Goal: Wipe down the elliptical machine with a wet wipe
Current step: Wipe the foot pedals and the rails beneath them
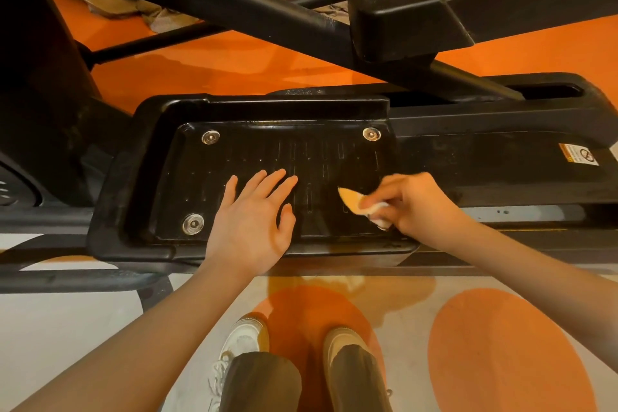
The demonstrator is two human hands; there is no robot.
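Pedal-wiping step was under way: right hand point(414, 202) pinched the wet wipe point(359, 202) at the near foot pedal's point(254, 150) four o'clock corner; left hand point(254, 214) lay spread flat, bracing. Next move likely calls for strokes toward nine o'clock.

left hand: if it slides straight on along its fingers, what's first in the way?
Probably the raised back rim of the near pedal. The left hand lies flat, fingers aimed up-right over bare ribbed tread; depth uncertain.
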